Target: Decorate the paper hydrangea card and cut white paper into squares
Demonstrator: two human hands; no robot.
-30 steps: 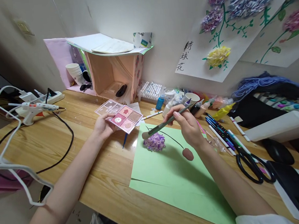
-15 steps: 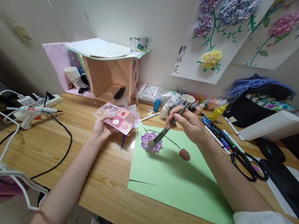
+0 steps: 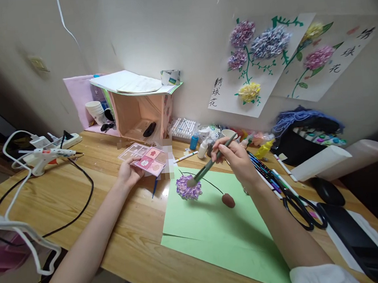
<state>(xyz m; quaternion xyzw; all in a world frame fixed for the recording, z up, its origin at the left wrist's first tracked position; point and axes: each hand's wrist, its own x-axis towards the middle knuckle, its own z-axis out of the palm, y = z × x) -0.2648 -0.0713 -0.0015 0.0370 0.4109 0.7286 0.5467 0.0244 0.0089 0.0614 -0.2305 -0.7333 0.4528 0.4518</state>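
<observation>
My left hand [image 3: 131, 172] grips an open makeup palette [image 3: 149, 160] with pink and brownish pans, held just above the table. Between the fingers of my right hand [image 3: 232, 157] is a makeup brush [image 3: 207, 168] with a dark green handle. Its bristles are on or just over a purple paper flower [image 3: 188, 189]. That flower lies on a sheet of green paper [image 3: 216, 239]. A brown oval piece [image 3: 228, 200] sits on the same sheet, at the end of a thin dark curved line.
A hot glue gun [image 3: 46, 157] and cables are at the left. Black scissors [image 3: 301, 211], several pens [image 3: 266, 174], a mouse [image 3: 327, 191] and a phone-like black slab [image 3: 356, 237] lie at the right. Bottles [image 3: 194, 140] and a box [image 3: 140, 110] stand along the wall.
The camera view has tilted up and shifted right. Both hands keep their holds, and the brush tip stays at the purple flower.
</observation>
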